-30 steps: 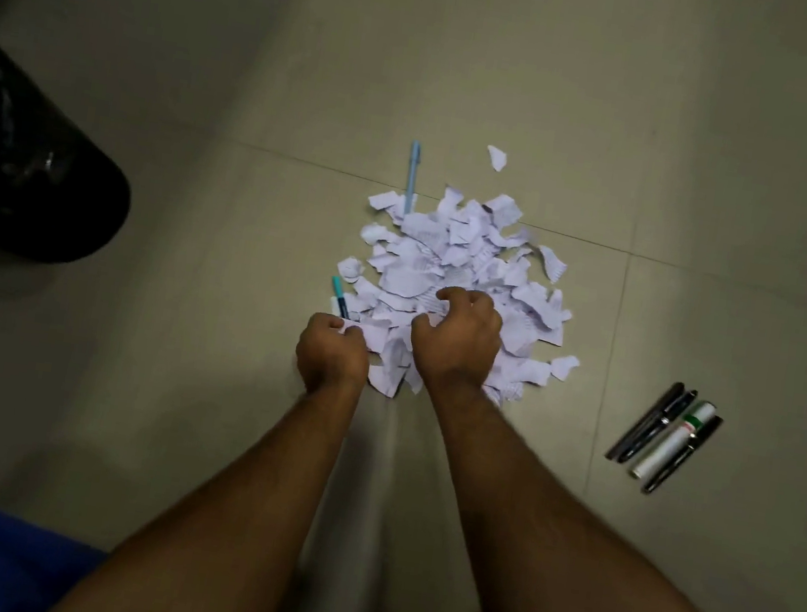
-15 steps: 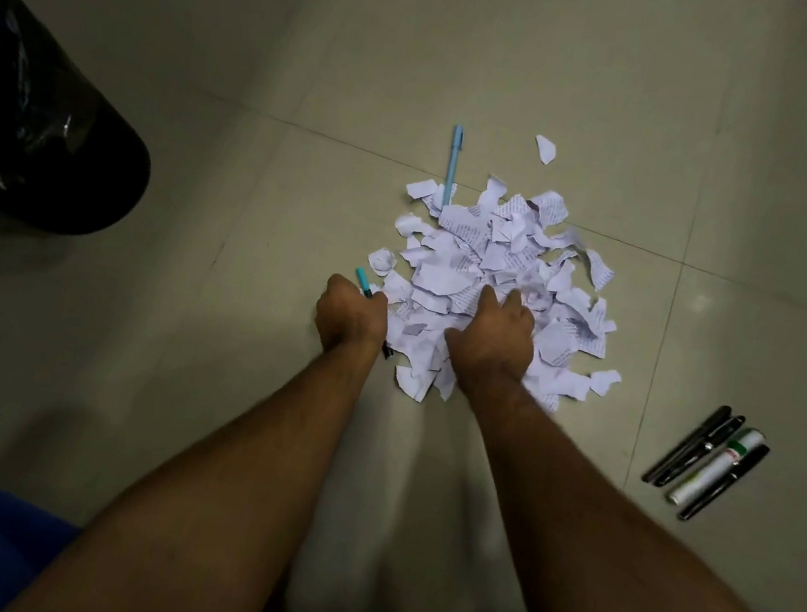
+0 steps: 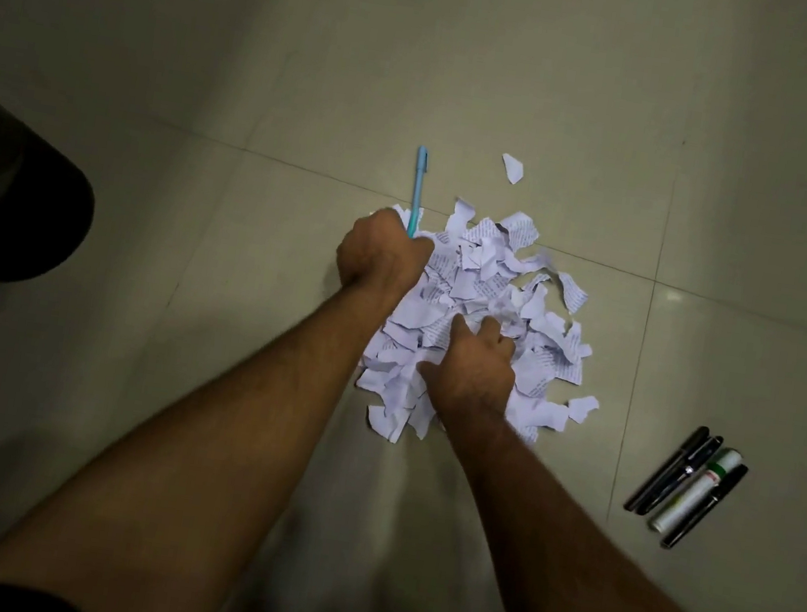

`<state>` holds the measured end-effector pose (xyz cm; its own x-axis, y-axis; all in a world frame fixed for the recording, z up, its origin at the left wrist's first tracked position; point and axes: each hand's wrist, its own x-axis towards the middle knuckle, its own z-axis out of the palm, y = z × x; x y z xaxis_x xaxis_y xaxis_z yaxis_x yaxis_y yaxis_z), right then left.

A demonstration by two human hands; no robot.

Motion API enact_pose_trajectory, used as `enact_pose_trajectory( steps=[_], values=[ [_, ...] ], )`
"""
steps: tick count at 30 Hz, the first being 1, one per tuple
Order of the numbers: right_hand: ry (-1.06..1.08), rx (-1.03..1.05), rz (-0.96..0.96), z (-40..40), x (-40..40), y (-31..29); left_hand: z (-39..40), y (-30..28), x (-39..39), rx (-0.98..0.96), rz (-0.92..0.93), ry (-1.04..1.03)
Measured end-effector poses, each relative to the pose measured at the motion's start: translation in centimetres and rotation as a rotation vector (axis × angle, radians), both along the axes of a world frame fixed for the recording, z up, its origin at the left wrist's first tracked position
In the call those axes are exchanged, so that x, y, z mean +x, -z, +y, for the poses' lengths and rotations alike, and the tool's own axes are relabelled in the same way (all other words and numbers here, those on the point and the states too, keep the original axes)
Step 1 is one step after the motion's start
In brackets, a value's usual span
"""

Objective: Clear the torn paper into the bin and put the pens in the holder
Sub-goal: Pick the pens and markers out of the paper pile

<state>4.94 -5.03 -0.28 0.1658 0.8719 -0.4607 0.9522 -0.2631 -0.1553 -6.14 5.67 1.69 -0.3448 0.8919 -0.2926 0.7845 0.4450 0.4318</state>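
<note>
A heap of torn white paper [image 3: 492, 287] with printed text lies on the tiled floor. My left hand [image 3: 381, 256] is a fist at the heap's far left edge, closed around the lower end of a light blue pen [image 3: 418, 178] that sticks out away from me. My right hand [image 3: 475, 368] rests on the near middle of the heap, fingers curled into the scraps. One loose scrap [image 3: 512, 168] lies beyond the heap. The small teal pen seen earlier is hidden.
A black bin bag [image 3: 5, 208] bulges in at the left edge. To the right, three black pens and a white marker with a green band [image 3: 687, 486] lie side by side on the floor. Blue cloth shows at the bottom left corner.
My left hand left the near left side of the heap, where the teal pen lay, and moved forward to close on the blue pen. My right hand stayed on the paper.
</note>
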Motion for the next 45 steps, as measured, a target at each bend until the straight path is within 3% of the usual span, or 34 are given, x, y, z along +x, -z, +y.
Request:
enact_pose_trajectory(
  steps=[6,14,18,21,23,26,30,33,35,40,43,45],
  values=[
    [-0.003,0.003,0.003,0.2,0.0,0.1,5.1,1.2,1.1,0.031,-0.038,0.004],
    [-0.008,0.01,-0.013,0.4,0.1,0.4,6.0,2.4,1.7,-0.049,-0.031,-0.089],
    [-0.029,0.007,-0.017,0.2,0.1,0.3,5.3,1.1,1.6,0.034,-0.078,-0.09],
    [0.012,-0.068,0.102,1.4,0.3,-0.3,3.2,-0.6,2.1,0.113,-0.156,-0.044],
    [0.095,-0.068,0.225,1.9,0.8,-0.9,1.2,-1.5,3.0,0.145,-0.224,0.003],
    [0.208,0.128,0.332,0.6,2.2,-1.9,-1.5,-2.7,4.7,0.15,-0.297,0.049],
    [0.734,0.426,0.653,-2.1,6.6,-2.6,-4.6,-3.2,8.4,0.044,-0.395,0.209],
    [1.073,0.447,1.019,-3.6,10.6,-2.5,-7.6,-2.2,11.5,-0.105,-0.448,0.401],
    [1.175,0.469,1.121,-5.1,13.1,-2.5,-9.7,-1.5,13.9,-0.191,-0.479,0.524],
    [1.423,0.527,0.971,-12.1,19.9,-1.9,-15.1,-0.3,21.6,-0.4,-0.575,0.702],
    [1.5,0.497,0.861,-16.0,22.8,-1.3,-17.2,0.7,25.5,-0.523,-0.58,0.703],
    [1.521,0.461,0.76,-18.2,24.5,-0.2,-18.4,1.3,28.1,-0.484,-0.543,0.707]
  ],
)
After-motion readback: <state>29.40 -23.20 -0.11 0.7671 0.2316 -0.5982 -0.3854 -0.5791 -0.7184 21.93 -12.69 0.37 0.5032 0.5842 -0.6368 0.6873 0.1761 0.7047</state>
